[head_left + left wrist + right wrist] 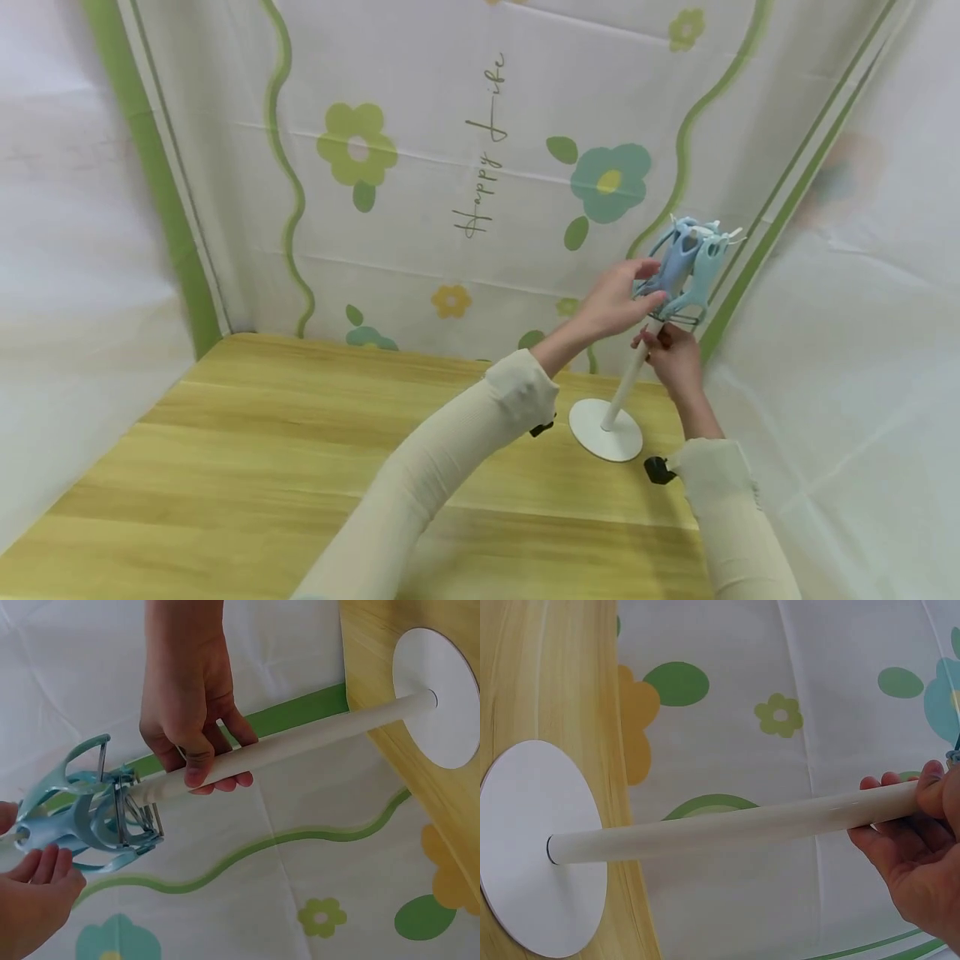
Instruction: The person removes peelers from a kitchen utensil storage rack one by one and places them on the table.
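Note:
A white stand [630, 379] with a round base rises from the table's right rear. Blue and teal peelers [678, 262] hang around its top, their metal blades pointing down toward the pole. The left hand [615, 302] touches the peelers from the left; in the left wrist view its fingers [49, 864] lie bent against a blue handle. Just below the peelers, the right hand [677, 362] grips the pole, its thumb and fingers round it in the left wrist view [199, 712]. The right wrist view shows the right hand [919, 855] on the white pole [742, 829].
The stand's white disc base [606, 430] rests on the wooden table [300, 467] near its right rear corner. A white curtain [435, 108] with printed flowers hangs behind, and more white sheeting [855, 400] stands close on the right.

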### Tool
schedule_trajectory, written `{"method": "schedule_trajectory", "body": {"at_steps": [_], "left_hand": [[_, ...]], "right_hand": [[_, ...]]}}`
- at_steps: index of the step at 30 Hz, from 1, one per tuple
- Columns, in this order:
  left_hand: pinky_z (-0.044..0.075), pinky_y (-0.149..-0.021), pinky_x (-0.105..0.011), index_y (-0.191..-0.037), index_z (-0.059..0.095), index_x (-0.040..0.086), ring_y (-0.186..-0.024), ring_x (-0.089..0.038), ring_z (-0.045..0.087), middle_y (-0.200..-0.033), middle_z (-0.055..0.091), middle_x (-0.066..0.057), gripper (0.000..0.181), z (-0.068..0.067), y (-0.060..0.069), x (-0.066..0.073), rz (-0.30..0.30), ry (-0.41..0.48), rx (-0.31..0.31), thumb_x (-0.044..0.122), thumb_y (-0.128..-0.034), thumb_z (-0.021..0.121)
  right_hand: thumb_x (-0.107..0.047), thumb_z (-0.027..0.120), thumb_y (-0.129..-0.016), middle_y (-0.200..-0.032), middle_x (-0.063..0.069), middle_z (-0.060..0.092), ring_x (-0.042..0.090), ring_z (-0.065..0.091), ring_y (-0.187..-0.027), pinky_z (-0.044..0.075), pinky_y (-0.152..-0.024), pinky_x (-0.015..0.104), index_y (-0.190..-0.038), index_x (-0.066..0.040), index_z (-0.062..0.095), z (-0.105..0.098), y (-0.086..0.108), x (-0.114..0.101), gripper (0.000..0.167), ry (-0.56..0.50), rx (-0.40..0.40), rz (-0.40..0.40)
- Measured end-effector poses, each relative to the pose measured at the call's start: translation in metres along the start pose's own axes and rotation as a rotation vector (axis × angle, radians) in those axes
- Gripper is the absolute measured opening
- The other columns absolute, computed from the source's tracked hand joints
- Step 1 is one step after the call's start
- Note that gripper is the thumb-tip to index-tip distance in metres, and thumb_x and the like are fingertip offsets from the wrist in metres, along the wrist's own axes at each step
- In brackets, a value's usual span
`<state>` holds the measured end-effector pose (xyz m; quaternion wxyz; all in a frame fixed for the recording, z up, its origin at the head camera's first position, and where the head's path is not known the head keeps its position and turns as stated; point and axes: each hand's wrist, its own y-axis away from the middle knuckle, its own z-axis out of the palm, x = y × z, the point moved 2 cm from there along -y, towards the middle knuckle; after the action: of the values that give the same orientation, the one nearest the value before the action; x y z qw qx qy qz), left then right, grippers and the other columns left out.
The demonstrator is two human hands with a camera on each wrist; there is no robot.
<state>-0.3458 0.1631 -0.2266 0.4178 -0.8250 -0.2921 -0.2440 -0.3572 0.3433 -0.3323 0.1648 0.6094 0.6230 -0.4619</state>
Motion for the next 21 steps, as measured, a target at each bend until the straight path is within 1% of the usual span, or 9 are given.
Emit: {"method": "schedule_trajectory", "body": {"at_steps": [2, 4, 6, 8, 10, 12, 15, 19, 21], "left_hand": [[0.044, -0.103, -0.014, -0.144, 0.048, 0.003, -0.129, -0.015, 0.058, -0.141, 0.06, -0.009, 0.05, 0.002, -0.006, 0.002, -0.007, -0.034, 0.0, 0.02, -0.0988, 0.063], [0.045, -0.101, -0.012, -0.143, 0.048, 0.004, -0.126, -0.013, 0.059, -0.14, 0.06, -0.007, 0.049, 0.006, -0.011, 0.002, -0.026, -0.054, -0.006, 0.021, -0.0991, 0.063], [0.046, -0.1, -0.012, -0.142, 0.048, 0.005, -0.124, -0.013, 0.06, -0.139, 0.06, -0.007, 0.048, 0.01, -0.013, 0.001, -0.038, -0.053, -0.017, 0.021, -0.0994, 0.062], [0.047, -0.097, -0.012, -0.141, 0.049, 0.004, -0.122, -0.013, 0.062, -0.138, 0.061, -0.008, 0.047, 0.014, -0.014, -0.001, -0.05, -0.028, -0.021, 0.021, -0.0996, 0.062], [0.049, -0.091, -0.01, -0.14, 0.05, 0.003, -0.116, -0.014, 0.065, -0.134, 0.064, -0.01, 0.044, 0.016, -0.015, -0.003, -0.056, 0.0, -0.013, 0.019, -0.0998, 0.062], [0.049, -0.083, -0.008, -0.136, 0.055, 0.001, -0.108, -0.014, 0.067, -0.127, 0.068, -0.011, 0.04, 0.017, -0.016, -0.004, -0.054, 0.019, -0.007, 0.017, -0.0997, 0.062], [0.047, -0.074, -0.007, -0.127, 0.063, 0.001, -0.096, -0.012, 0.068, -0.116, 0.072, -0.01, 0.032, 0.016, -0.019, -0.004, -0.044, 0.005, -0.007, 0.017, -0.0997, 0.061], [0.046, -0.071, -0.007, -0.116, 0.069, 0.001, -0.089, -0.009, 0.068, -0.108, 0.075, -0.009, 0.024, 0.012, -0.021, 0.0, -0.041, 0.004, -0.006, 0.016, -0.0989, 0.063], [0.047, -0.07, -0.008, -0.114, 0.07, 0.002, -0.088, -0.008, 0.068, -0.106, 0.075, -0.008, 0.022, 0.011, -0.023, 0.003, -0.063, 0.021, 0.002, 0.015, -0.0982, 0.064]], "right_hand": [[-0.017, 0.05, -0.104, -0.104, 0.027, 0.069, 0.001, 0.063, -0.082, 0.052, -0.069, 0.008, -0.113, 0.008, 0.061, 0.002, -0.001, -0.001, 0.029, -0.013, 0.0, -0.011], [-0.016, 0.049, -0.105, -0.105, 0.028, 0.068, -0.001, 0.063, -0.081, 0.052, -0.069, 0.008, -0.112, 0.009, 0.061, 0.002, -0.001, 0.0, 0.029, -0.012, -0.003, -0.022], [-0.016, 0.049, -0.105, -0.104, 0.028, 0.067, -0.002, 0.062, -0.079, 0.052, -0.069, 0.008, -0.11, 0.009, 0.061, 0.002, -0.001, 0.001, 0.028, -0.008, 0.002, -0.032], [-0.016, 0.05, -0.105, -0.103, 0.027, 0.068, -0.002, 0.062, -0.079, 0.053, -0.069, 0.009, -0.109, 0.009, 0.061, 0.001, 0.0, 0.002, 0.028, 0.006, 0.002, -0.044], [-0.016, 0.05, -0.105, -0.101, 0.025, 0.069, -0.001, 0.062, -0.079, 0.053, -0.069, 0.01, -0.109, 0.008, 0.061, 0.001, 0.0, 0.003, 0.027, 0.013, 0.006, -0.05], [-0.017, 0.05, -0.105, -0.098, 0.022, 0.07, 0.004, 0.065, -0.081, 0.053, -0.068, 0.01, -0.11, 0.006, 0.061, 0.002, 0.0, 0.003, 0.026, 0.018, 0.01, -0.053], [-0.015, 0.051, -0.104, -0.094, 0.018, 0.071, 0.007, 0.066, -0.082, 0.052, -0.066, 0.01, -0.109, 0.004, 0.06, 0.003, -0.001, 0.003, 0.022, 0.022, 0.021, -0.064], [-0.012, 0.052, -0.103, -0.093, 0.021, 0.071, 0.006, 0.065, -0.078, 0.051, -0.063, 0.01, -0.105, 0.004, 0.06, 0.003, -0.002, 0.003, 0.018, 0.036, 0.041, -0.099], [-0.011, 0.052, -0.103, -0.094, 0.024, 0.07, 0.006, 0.066, -0.077, 0.051, -0.063, 0.01, -0.104, 0.006, 0.06, 0.002, -0.003, 0.003, 0.018, 0.032, 0.043, -0.107]]}}
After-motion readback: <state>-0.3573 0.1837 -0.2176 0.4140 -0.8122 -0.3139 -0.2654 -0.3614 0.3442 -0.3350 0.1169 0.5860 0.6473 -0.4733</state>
